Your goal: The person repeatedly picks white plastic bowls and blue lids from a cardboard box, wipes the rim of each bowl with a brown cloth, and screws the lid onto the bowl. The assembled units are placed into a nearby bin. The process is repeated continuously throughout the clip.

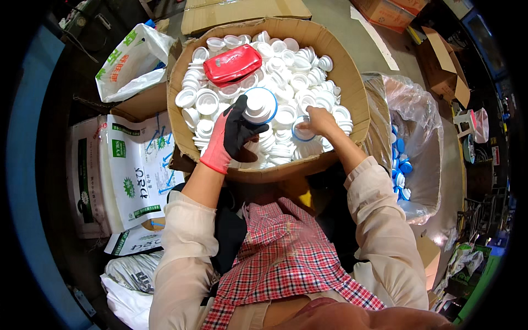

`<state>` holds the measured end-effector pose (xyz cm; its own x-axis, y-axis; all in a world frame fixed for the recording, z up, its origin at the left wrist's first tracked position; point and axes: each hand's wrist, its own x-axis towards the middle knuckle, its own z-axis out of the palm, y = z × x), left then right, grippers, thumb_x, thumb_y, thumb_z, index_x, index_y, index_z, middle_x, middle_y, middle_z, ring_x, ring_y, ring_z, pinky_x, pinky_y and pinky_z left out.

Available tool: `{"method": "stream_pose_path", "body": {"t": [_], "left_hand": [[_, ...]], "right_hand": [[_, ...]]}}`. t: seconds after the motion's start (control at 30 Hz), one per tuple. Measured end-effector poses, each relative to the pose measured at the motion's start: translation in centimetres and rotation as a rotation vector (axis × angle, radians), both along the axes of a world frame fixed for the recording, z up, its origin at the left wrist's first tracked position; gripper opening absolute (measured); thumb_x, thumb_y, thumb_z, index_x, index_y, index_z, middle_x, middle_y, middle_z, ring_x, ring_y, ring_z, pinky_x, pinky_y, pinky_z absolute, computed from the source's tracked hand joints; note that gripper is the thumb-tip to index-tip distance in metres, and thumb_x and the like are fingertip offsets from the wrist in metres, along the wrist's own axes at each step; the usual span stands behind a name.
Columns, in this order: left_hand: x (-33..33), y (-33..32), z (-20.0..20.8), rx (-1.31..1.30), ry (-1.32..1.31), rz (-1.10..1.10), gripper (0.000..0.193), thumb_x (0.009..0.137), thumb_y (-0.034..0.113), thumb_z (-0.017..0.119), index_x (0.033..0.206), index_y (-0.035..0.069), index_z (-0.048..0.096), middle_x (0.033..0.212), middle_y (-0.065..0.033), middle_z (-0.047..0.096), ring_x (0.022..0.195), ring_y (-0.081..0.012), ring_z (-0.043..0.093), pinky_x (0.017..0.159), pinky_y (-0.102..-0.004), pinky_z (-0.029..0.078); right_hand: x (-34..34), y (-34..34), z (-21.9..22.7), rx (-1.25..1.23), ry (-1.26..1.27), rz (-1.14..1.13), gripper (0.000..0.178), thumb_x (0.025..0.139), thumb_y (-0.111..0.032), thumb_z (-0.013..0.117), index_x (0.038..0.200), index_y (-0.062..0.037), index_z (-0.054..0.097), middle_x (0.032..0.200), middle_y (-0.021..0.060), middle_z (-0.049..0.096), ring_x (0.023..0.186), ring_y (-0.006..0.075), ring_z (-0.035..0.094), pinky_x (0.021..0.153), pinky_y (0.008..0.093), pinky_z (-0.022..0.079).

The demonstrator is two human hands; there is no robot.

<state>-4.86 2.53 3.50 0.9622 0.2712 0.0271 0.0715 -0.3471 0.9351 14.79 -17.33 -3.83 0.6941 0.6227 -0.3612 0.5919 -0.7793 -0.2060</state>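
Observation:
Over a large cardboard box (352, 88) heaped with white plastic lids (286, 115), my left hand (234, 132) is closed on a round white lid (258, 104) with a blue rim. That hand wears a black and coral-pink work glove. Bare and to the right, my right hand (320, 122) pinches a second blue-rimmed lid (303, 129) at its edge, low over the heap. The two lids are apart. On the far left part of the heap lies a red zipped pouch (232, 64).
At right, a box lined with clear plastic (421, 137) contains blue-and-white lids (400, 159). A white plastic bag (137, 66) sits at far left, above printed white sacking (140, 165). Flattened cardboard (242, 14) lies behind the box; an open carton (443, 66) stands far right.

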Motion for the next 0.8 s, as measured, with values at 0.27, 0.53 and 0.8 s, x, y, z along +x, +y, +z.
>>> {"method": "stream_pose_path", "body": {"t": [0.27, 0.53, 0.8], "left_hand": [[0.1, 0.5, -2.5, -0.108, -0.157, -0.012, 0.05, 0.083, 0.012, 0.074, 0.126, 0.003, 0.051, 0.108, -0.0078, 0.063, 0.096, -0.0163, 0.06, 0.084, -0.031, 0.052], [0.1, -0.5, -0.7, -0.605, 0.017, 0.047, 0.047, 0.081, 0.01, 0.072, 0.123, 0.002, 0.052, 0.101, -0.0076, 0.064, 0.083, -0.02, 0.066, 0.072, -0.0352, 0.056], [1.4, -3.8, 1.0, -0.73, 0.142, 0.01, 0.052, 0.09, 0.032, 0.062, 0.13, 0.002, 0.049, 0.104, -0.006, 0.061, 0.083, -0.0138, 0.063, 0.07, -0.0286, 0.053]], "right_hand": [[0.2, -0.8, -1.7, -0.037, 0.033, 0.065, 0.077, 0.056, -0.046, 0.086, 0.109, 0.0044, 0.062, 0.102, 0.0235, 0.064, 0.099, 0.0409, 0.059, 0.086, 0.0425, 0.048], [-2.6, -2.9, 7.2, 1.206, 1.196, -0.045, 0.083, 0.058, -0.036, 0.088, 0.124, 0.005, 0.056, 0.137, 0.0128, 0.047, 0.118, 0.0242, 0.053, 0.1, 0.0349, 0.042], [-4.6, -2.0, 6.3, 1.238, 1.389, 0.159, 0.117, 0.056, -0.048, 0.087, 0.144, 0.0035, 0.031, 0.146, 0.0131, 0.038, 0.125, 0.026, 0.049, 0.104, 0.0384, 0.041]]}}
